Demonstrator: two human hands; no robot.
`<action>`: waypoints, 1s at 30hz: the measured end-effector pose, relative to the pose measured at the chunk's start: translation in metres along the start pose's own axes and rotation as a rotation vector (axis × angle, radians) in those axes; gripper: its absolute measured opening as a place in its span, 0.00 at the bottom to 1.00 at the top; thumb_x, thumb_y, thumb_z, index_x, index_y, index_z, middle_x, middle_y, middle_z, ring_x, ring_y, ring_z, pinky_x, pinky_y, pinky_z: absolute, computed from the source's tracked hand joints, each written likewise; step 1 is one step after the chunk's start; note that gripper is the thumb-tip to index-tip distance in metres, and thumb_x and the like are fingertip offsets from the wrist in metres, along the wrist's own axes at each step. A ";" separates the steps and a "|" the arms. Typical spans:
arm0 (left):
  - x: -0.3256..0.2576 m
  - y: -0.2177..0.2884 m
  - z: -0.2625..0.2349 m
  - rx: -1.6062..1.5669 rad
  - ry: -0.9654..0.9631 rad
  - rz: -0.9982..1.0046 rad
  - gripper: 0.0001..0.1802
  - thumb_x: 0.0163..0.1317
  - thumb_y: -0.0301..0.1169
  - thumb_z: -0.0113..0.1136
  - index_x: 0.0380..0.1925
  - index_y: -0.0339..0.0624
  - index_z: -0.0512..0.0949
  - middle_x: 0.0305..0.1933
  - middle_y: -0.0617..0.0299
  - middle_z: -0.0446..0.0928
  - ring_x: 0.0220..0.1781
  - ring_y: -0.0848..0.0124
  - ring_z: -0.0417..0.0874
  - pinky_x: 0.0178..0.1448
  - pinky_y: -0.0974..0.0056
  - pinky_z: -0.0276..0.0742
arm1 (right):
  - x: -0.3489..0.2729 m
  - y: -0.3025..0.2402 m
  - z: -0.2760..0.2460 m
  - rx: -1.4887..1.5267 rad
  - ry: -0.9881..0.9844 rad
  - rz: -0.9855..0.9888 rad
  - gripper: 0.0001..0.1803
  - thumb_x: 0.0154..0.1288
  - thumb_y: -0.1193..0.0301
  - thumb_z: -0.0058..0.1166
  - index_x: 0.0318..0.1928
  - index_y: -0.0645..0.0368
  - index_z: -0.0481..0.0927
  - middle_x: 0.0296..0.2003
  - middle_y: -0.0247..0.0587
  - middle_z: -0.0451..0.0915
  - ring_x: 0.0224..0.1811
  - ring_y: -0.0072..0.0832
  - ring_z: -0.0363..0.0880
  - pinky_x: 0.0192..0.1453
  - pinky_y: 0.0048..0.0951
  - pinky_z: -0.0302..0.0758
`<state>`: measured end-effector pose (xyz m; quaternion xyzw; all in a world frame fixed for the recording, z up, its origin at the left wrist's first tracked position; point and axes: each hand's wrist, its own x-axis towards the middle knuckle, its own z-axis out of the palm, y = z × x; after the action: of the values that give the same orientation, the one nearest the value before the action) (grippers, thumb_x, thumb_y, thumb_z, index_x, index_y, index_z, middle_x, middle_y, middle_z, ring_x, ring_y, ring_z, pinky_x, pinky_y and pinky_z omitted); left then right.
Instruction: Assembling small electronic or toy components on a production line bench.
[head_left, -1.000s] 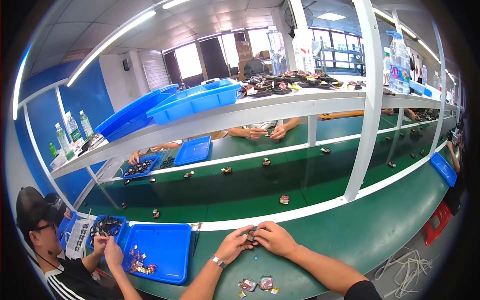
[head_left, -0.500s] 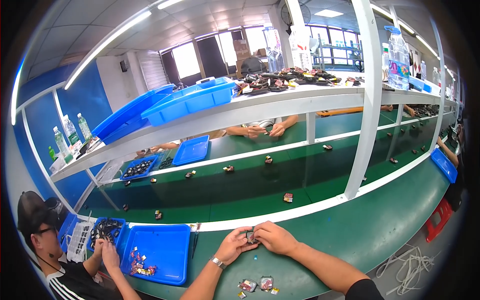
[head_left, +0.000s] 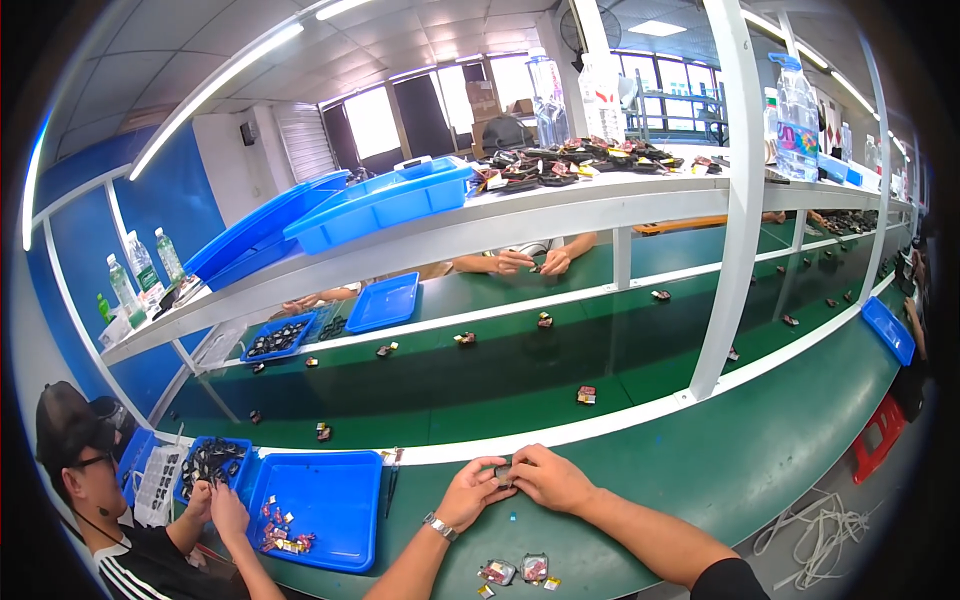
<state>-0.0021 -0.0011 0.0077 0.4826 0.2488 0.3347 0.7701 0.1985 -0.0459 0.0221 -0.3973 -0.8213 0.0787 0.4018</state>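
Over the green bench, my left hand [head_left: 470, 497] and my right hand [head_left: 552, 480] meet with fingertips closed on a small dark-rimmed electronic housing [head_left: 503, 473]. My fingers cover much of it. Closer to me on the bench lie two similar open housings, a left one [head_left: 497, 571] and a right one [head_left: 534, 568], with reddish parts inside and small yellow-and-silver pieces beside them. A tiny blue piece [head_left: 513, 517] rests just below my hands. Left of my left forearm is a blue tray [head_left: 345, 500] with several small red, white and yellow parts. Dark tweezers [head_left: 390, 490] lie beside that tray.
A green conveyor belt [head_left: 500, 375], carrying several small assemblies, runs beyond a white rail [head_left: 540, 437]. A white post [head_left: 725, 220] rises at right, holding up a loaded shelf [head_left: 560, 205]. At left a co-worker [head_left: 90, 490] handles parts near a tray of black pieces [head_left: 215, 462].
The assemblies on the belt have shifted slightly right. My fingers have moved a little on the housing, which now shows less. The co-worker's hands at left have moved slightly.
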 end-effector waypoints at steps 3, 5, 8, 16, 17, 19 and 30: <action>0.001 -0.001 0.000 -0.001 0.012 -0.013 0.19 0.67 0.20 0.50 0.57 0.36 0.64 0.55 0.51 0.74 0.58 0.61 0.78 0.66 0.52 0.74 | 0.003 -0.002 -0.004 -0.008 -0.018 0.018 0.09 0.55 0.75 0.60 0.38 0.55 0.77 0.45 0.40 0.73 0.49 0.38 0.73 0.51 0.36 0.75; 0.001 -0.002 -0.001 -0.001 0.002 -0.007 0.19 0.66 0.19 0.50 0.57 0.36 0.64 0.55 0.51 0.74 0.58 0.61 0.78 0.66 0.52 0.74 | 0.003 -0.003 -0.004 -0.025 -0.012 0.013 0.09 0.55 0.75 0.60 0.38 0.55 0.77 0.46 0.41 0.73 0.51 0.39 0.72 0.54 0.37 0.74; 0.001 -0.001 -0.001 0.016 -0.019 0.003 0.20 0.66 0.18 0.50 0.57 0.36 0.64 0.55 0.51 0.74 0.58 0.61 0.78 0.66 0.53 0.74 | 0.003 0.001 -0.001 -0.057 0.002 -0.031 0.08 0.56 0.74 0.61 0.38 0.56 0.78 0.50 0.42 0.73 0.55 0.41 0.71 0.57 0.39 0.72; 0.000 -0.003 -0.005 0.126 -0.089 -0.001 0.24 0.63 0.15 0.49 0.60 0.37 0.64 0.57 0.52 0.73 0.59 0.66 0.76 0.65 0.57 0.74 | 0.002 0.002 0.006 0.053 0.008 0.032 0.05 0.57 0.73 0.59 0.35 0.56 0.81 0.51 0.41 0.75 0.54 0.41 0.71 0.58 0.37 0.71; 0.001 -0.004 -0.007 0.126 -0.082 -0.009 0.23 0.64 0.16 0.50 0.60 0.37 0.64 0.57 0.52 0.73 0.59 0.66 0.76 0.65 0.58 0.74 | 0.002 0.001 0.006 0.053 0.009 0.032 0.05 0.57 0.73 0.59 0.35 0.56 0.81 0.51 0.41 0.75 0.54 0.41 0.71 0.58 0.37 0.71; 0.000 -0.004 -0.007 0.126 -0.074 -0.020 0.23 0.64 0.17 0.50 0.60 0.37 0.64 0.57 0.53 0.73 0.59 0.66 0.76 0.66 0.58 0.74 | 0.002 0.000 0.005 0.072 0.022 0.055 0.05 0.57 0.73 0.59 0.35 0.56 0.81 0.51 0.41 0.75 0.55 0.41 0.71 0.58 0.37 0.71; -0.001 0.001 0.001 0.050 -0.025 -0.051 0.19 0.67 0.21 0.49 0.58 0.39 0.66 0.55 0.55 0.75 0.58 0.66 0.77 0.64 0.57 0.75 | 0.000 -0.004 0.005 0.075 0.066 0.077 0.05 0.58 0.72 0.58 0.35 0.58 0.82 0.51 0.41 0.75 0.56 0.40 0.71 0.57 0.37 0.72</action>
<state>-0.0020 -0.0020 0.0092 0.4995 0.2598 0.3026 0.7691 0.1923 -0.0478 0.0208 -0.4158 -0.7881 0.1120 0.4399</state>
